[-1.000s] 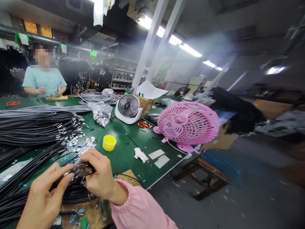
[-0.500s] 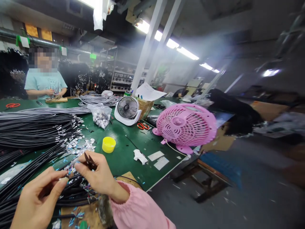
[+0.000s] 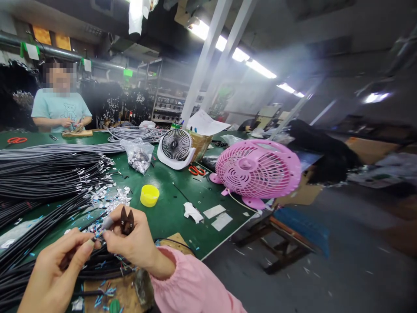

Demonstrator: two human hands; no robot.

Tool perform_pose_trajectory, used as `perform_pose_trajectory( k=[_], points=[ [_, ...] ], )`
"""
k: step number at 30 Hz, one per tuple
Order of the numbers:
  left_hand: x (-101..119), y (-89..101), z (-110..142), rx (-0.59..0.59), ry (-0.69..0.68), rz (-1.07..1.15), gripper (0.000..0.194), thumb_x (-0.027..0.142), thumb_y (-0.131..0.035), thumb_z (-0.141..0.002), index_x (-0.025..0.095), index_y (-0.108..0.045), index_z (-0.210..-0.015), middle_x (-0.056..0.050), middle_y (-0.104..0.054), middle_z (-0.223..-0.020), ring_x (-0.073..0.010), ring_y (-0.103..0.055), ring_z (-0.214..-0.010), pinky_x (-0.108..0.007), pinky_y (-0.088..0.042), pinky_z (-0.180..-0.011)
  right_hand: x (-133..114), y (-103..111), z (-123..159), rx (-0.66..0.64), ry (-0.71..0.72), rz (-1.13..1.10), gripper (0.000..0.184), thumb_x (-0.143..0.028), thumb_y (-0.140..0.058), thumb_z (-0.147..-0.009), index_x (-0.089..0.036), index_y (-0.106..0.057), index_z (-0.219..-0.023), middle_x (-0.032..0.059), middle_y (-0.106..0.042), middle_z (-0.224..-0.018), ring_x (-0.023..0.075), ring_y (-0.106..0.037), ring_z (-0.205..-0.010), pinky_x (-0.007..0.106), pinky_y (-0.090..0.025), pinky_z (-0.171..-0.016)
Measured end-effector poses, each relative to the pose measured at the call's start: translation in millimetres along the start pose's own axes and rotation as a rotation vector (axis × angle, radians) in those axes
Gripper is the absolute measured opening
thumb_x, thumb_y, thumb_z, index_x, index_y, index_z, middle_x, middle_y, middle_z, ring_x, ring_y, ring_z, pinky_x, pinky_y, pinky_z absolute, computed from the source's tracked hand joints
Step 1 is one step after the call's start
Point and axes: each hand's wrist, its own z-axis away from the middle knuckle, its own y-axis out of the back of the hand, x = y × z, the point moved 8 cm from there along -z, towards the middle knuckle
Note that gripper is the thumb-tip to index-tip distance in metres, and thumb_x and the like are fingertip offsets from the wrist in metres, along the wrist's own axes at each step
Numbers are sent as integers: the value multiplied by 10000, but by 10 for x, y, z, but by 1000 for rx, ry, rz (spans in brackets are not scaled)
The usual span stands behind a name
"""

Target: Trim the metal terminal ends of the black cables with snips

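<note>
Between finger and thumb my left hand [image 3: 58, 265] pinches the end of a black cable, its thin coloured wires mostly covered by the fingertips. My right hand [image 3: 132, 237] meets it there, thumb and forefinger closed at the same wire end. Tucked in the right palm is a pair of dark cutters [image 3: 127, 221], blades pointing up and slightly apart. A grey cover sits on one right fingertip. Below both hands lie black cables [image 3: 97, 271] with stripped ends, over a wooden board [image 3: 114, 291] scattered with blue bits.
A yellow cap [image 3: 150, 195], a small white fan [image 3: 176, 148], a pink fan [image 3: 257, 169] and a bag of parts [image 3: 139, 154] stand on the green table [image 3: 176, 208]. Bundled black cables [image 3: 39, 176] fill the left. Across the table a person [image 3: 61, 104] works.
My right hand has turned a little, so the cutters' blades show more upright and apart. Both hands stay together at the cable end. The view has shifted slightly.
</note>
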Motion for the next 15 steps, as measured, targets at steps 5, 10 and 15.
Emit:
perform_pose_trajectory(
  k=[5, 10, 15],
  points=[
    [-21, -20, 24, -5, 12, 144, 714, 942, -681, -647, 236, -752, -564, -21, -674, -496, -148, -607, -419, -186, -475, -354, -182, 23, 109, 46, 469, -28, 88, -193, -726, -719, -216, -677, -650, -2, -622, -674, 130, -527, -578, 248, -438, -532],
    [-150, 6, 64, 77, 13, 238, 570, 822, -790, -675, 252, -802, -655, 20, -698, -547, -130, -630, -439, -177, -555, -451, -165, 106, 93, 136, 360, 20, 47, -200, -684, -743, -196, -727, -725, -6, -598, -634, 118, -483, -526, 244, -391, -495],
    [9, 69, 52, 137, -82, 200, 541, 810, -836, -619, 270, -806, -613, 27, -697, -517, -121, -653, -404, -128, -466, -351, -202, 72, 49, 94, 273, 96, 135, -183, -655, -669, -196, -590, -552, -15, -552, -560, 113, -467, -501, 233, -367, -476]
  ],
)
